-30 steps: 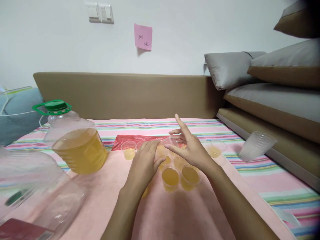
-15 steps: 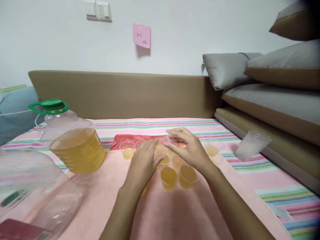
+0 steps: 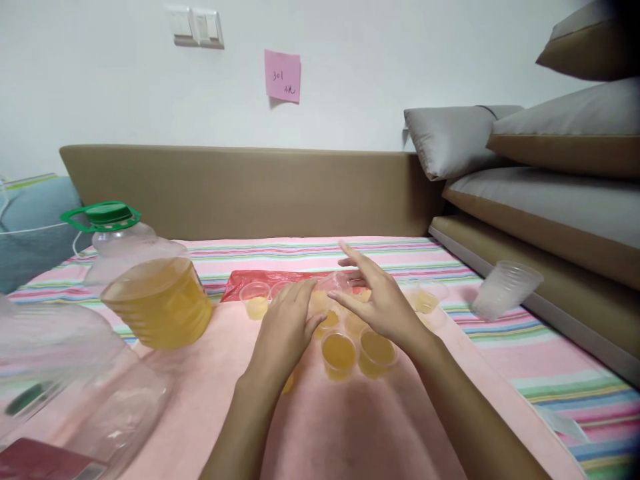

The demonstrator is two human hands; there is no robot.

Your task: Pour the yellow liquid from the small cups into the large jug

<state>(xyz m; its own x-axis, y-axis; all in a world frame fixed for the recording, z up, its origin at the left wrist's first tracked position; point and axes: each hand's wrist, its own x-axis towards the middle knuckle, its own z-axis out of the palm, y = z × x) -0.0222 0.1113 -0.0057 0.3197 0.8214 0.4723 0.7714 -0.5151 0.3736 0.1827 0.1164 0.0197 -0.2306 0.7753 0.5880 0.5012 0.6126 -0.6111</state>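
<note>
Left hand [image 3: 287, 320] curled around a clear plastic cup [image 3: 334, 283], tilted on its side, above a cluster of small cups filled with yellow liquid [image 3: 339, 353]. Right hand [image 3: 383, 303] spread apart, fingers [image 3: 357, 263] stretched out and only lightly touching the rim of the same cup, not closed on it. Both hands low over the filled cups on the pink towel [image 3: 350, 427] covering the bed. At left, a big oil jug [image 3: 150, 287] with green cap, about half full. At right, 1 empty cup [image 3: 505, 290] lying on its side. Risk, probably: wrist or forearm brushing 1 of the filled cups, because so close and on a soft, unsteady surface; then liquid spilling into the towel.
</note>
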